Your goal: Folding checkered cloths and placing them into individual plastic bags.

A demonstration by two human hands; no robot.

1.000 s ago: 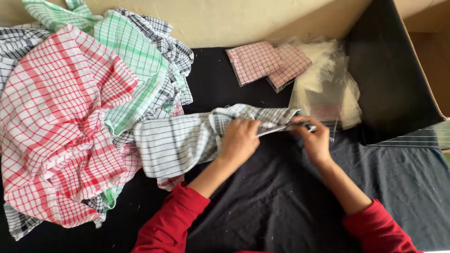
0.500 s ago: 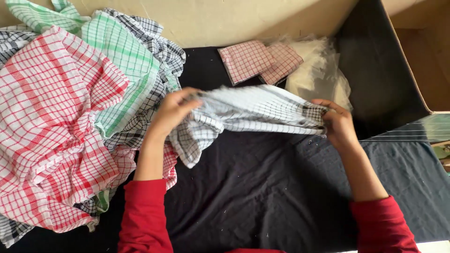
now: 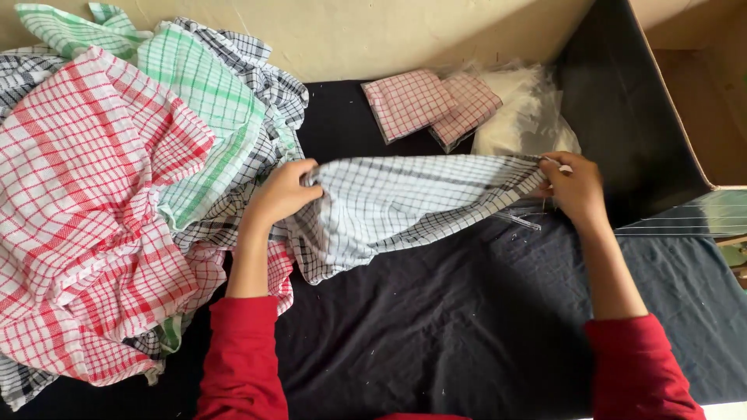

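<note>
— Since the hands were close together over the middle a second ago, how do they stand?

— Spread wide. The left hand (image 3: 284, 190) has gone out toward the heap at the left edge of the bed, the right hand (image 3: 574, 187) toward the dark box at the right edge. Half a second ago they were already apart; they are a little farther apart now.

— And the grip?

— Both are closed. The left hand's fingers are curled around one bunched end of the black-and-white checked cloth (image 3: 397, 206); the right pinches the other end between thumb and fingertips. The cloth is stretched between them, lifted along its top edge, with its lower part sagging onto the black sheet (image 3: 436, 327).

— Did the cloth change?

— A second ago it lay crumpled low on the sheet; now it is drawn out long across the middle.

— What lies around it?

— A heap of loose checked cloths fills the left side: a big red-and-white cloth (image 3: 85, 225) on top, a green-and-white cloth (image 3: 198, 101) behind it. Near the far edge, two folded red checked cloths (image 3: 432, 103) lie side by side, touching, next to some clear plastic bags (image 3: 525, 117). The dark box (image 3: 622, 117) stands at the far right corner, against a cream wall (image 3: 405, 35). Red sleeves (image 3: 241, 358) cover both forearms.
</note>
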